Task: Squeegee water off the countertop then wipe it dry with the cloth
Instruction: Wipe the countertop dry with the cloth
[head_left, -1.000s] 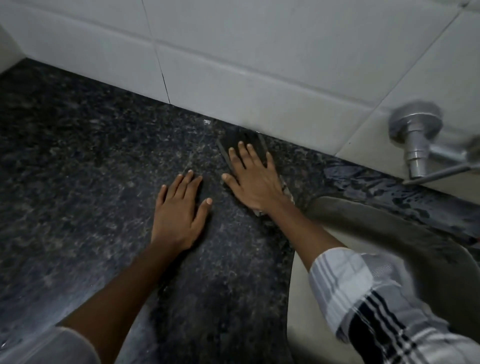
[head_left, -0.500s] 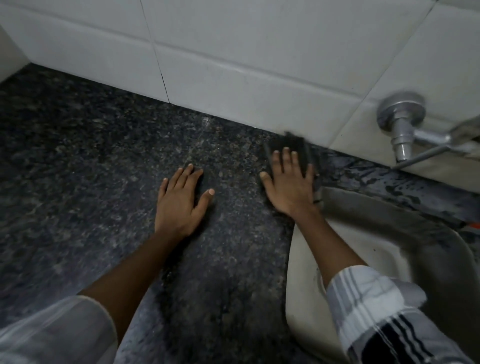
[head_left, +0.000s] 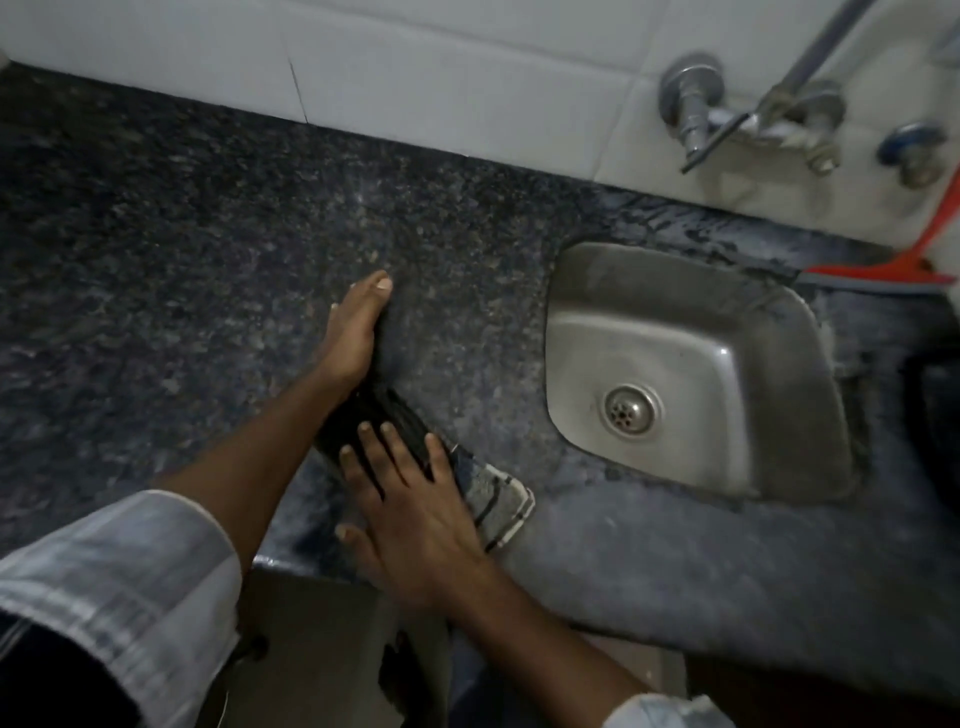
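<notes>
The right hand (head_left: 410, 512) lies flat, fingers spread, palm pressing down on the cloth (head_left: 441, 462) at the near edge of the countertop (head_left: 182, 234). It grips nothing; the fingers are extended over the fabric. The cloth is a dark folded piece with a pale striped end showing to the right of the hand, just left of the sink (head_left: 691, 374). The left hand (head_left: 356, 325) rests on its edge on the bare stone, farther in than the cloth, fingers straight and together, thumb tip up; it holds nothing, and its wrist touches the far end of the cloth. The squeegee (head_left: 883, 273), red, lies on the counter at the far right, beyond the sink's far right corner, well apart from both hands. The strip of counter behind the sink looks wet and glossy. A tap (head_left: 693, 104) is fixed to the tiled wall (head_left: 415, 67) above the sink.
</notes>
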